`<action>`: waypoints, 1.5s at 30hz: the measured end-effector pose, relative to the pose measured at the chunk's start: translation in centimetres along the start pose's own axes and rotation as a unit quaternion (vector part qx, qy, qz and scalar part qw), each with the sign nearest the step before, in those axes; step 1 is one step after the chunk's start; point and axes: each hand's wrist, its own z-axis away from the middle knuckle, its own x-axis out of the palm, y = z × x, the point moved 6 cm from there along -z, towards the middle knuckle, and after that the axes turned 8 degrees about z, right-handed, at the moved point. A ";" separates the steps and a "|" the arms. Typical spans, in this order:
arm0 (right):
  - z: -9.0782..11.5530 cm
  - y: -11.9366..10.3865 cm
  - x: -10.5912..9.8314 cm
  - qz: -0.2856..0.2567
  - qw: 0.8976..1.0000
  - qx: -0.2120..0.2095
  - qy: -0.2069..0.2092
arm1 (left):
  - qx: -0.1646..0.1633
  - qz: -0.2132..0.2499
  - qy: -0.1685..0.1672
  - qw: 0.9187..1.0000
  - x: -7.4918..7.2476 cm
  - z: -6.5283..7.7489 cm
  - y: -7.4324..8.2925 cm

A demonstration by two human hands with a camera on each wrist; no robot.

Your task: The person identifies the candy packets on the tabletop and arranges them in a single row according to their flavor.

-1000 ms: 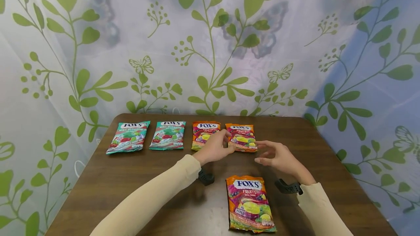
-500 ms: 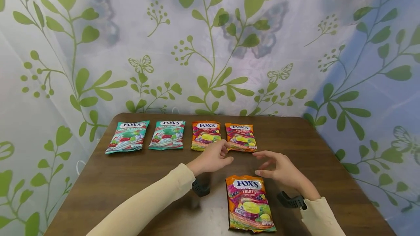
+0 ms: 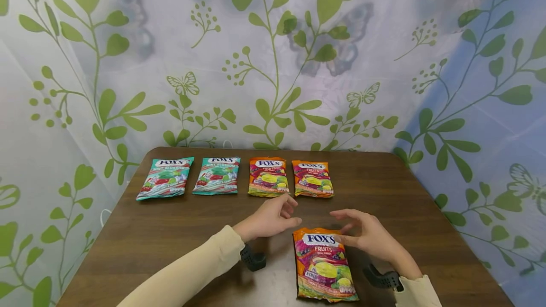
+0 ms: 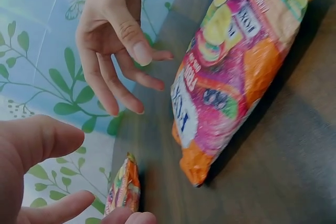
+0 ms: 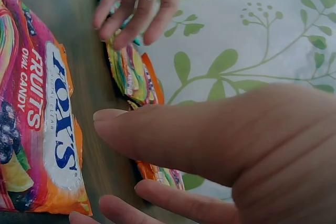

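Note:
An orange and purple bag of fruit candy lies face up near the table's front. Just above its far left corner hovers my left hand, fingers relaxed and holding nothing. My right hand is at the bag's far right corner, its thumb overlapping the bag in the head view. In the right wrist view a gap shows between that thumb and the candy bag. Both hands appear in the left wrist view, the right hand with fingers spread and apart from the bag.
At the table's back stand in a row two teal mint candy bags and two orange fruit candy bags, all lying flat. A leaf-patterned curtain rises behind the brown table.
Both hands have drawn back from the rear right fruit candy bag toward the front bag. The bags in the row have stayed in place.

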 end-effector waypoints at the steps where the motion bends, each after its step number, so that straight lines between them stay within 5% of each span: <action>1: 0.2 0.1 0.0 -0.001 1.000 0.003 0.002 | 0.001 0.001 -0.001 1.000 0.1 0.2 -0.1; 15: 2.5 1.6 0.7 -0.067 0.996 0.063 -0.012 | -0.001 0.026 -0.041 0.999 1.6 2.0 -0.8; 23: 3.4 2.0 1.2 -0.125 0.990 0.056 -0.032 | -0.028 0.061 -0.059 0.996 2.5 2.8 -1.4; 32: 3.9 2.0 1.7 -0.132 0.987 0.060 -0.061 | -0.043 0.101 -0.076 0.991 3.7 3.2 -2.4; 40: 4.1 2.4 2.2 -0.151 0.982 0.084 -0.075 | -0.018 0.132 -0.099 0.986 5.2 0.6 -8.9; 45: 4.3 2.4 2.4 -0.166 0.980 0.088 -0.069 | 0.004 0.109 -0.095 0.989 5.2 0.7 -8.6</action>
